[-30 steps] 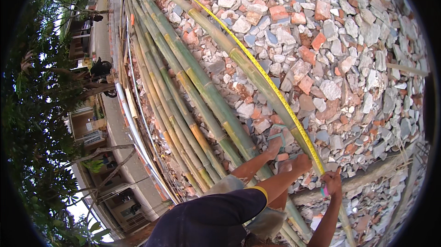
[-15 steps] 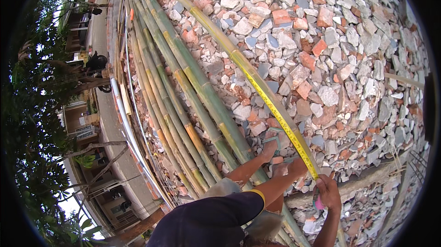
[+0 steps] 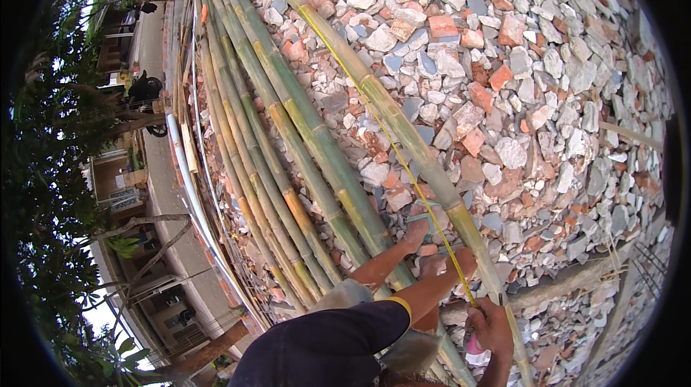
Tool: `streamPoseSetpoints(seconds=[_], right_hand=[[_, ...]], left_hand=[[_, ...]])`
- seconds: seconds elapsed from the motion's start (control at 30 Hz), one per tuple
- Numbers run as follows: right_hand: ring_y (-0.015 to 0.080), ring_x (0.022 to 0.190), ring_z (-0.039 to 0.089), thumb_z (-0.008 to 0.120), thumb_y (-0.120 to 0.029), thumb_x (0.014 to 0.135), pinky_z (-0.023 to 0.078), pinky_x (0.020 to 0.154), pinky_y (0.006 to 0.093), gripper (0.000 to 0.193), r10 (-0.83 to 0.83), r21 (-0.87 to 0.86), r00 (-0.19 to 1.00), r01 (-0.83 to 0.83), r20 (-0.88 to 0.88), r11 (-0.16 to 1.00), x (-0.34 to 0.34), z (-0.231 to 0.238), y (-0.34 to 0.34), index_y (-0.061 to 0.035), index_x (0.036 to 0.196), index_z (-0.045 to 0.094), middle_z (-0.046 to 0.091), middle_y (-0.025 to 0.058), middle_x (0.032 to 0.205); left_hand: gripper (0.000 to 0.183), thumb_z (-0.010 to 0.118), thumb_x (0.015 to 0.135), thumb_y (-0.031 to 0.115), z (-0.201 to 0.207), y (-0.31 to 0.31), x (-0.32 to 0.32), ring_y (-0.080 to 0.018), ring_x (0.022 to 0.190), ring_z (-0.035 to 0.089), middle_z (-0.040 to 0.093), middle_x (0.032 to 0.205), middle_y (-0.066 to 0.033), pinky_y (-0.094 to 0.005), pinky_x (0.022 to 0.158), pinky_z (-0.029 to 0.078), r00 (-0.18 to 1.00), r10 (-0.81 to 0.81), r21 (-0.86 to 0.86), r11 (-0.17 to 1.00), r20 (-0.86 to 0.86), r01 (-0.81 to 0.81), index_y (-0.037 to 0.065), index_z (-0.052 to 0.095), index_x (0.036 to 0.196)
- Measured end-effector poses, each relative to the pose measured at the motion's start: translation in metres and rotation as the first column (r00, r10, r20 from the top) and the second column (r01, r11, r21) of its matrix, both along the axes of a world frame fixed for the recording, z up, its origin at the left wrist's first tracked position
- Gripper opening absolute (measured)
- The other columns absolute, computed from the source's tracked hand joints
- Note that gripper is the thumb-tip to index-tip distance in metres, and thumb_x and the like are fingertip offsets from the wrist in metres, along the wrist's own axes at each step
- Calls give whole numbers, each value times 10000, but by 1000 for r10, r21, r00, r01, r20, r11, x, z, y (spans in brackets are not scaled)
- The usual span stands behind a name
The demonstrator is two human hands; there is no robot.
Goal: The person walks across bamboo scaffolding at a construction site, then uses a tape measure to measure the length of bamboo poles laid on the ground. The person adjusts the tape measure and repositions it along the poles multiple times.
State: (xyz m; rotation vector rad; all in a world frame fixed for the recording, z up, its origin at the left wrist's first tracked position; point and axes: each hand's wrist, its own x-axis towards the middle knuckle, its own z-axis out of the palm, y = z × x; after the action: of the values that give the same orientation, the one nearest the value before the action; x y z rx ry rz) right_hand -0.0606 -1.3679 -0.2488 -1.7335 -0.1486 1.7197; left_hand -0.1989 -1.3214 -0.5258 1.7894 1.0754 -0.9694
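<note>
A long yellow bamboo pole (image 3: 432, 167) runs diagonally over the rubble. Stretched along its left side, a narrow yellow tape measure (image 3: 409, 167) reaches down to my right hand (image 3: 491, 329). Closed fingers grip the tape's lower end, and a pink part shows below them. That hand is just left of the pole's lower portion. My left arm reaches out of a dark sleeve with yellow trim toward the pole. At its end my left hand (image 3: 466, 263) is close to the tape, its fingers hidden. Sandalled feet (image 3: 417, 230) stand beside the poles.
Several green and yellow bamboo poles (image 3: 317, 138) lie together to the left. Broken brick and concrete rubble (image 3: 518, 149) covers the ground. A pale pipe (image 3: 194, 189) borders a paved road (image 3: 198, 272); trees, buildings and a parked motorcycle (image 3: 147, 92) are beyond.
My right hand has moved left and down. The tape, which lay broad side up on the pole, now shows as a thin line shifted to the pole's left.
</note>
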Motion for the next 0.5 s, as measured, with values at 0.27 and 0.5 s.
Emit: streamPoseSetpoints(seconds=[0.27, 0.5], right_hand=[[116, 469, 530, 503, -90, 879, 419, 446, 254, 175, -87, 36, 987, 93, -136, 995, 5, 27, -32, 51, 945, 581, 579, 66, 577], [146, 462, 545, 479, -92, 890, 428, 455, 288, 196, 4, -16, 987, -2, 161, 1000, -7, 16, -31, 50, 823, 597, 574, 79, 535]], left_hand=[[274, 570, 761, 297, 2, 4, 3, -347, 757, 630, 638, 827, -157, -440, 634, 511, 1000, 1, -17, 1000, 9, -1, 70, 645, 895], [279, 559, 769, 302, -1, 6, 1, -347, 773, 628, 632, 856, -155, -437, 650, 511, 1000, -23, -11, 1000, 18, 23, 71, 640, 901]])
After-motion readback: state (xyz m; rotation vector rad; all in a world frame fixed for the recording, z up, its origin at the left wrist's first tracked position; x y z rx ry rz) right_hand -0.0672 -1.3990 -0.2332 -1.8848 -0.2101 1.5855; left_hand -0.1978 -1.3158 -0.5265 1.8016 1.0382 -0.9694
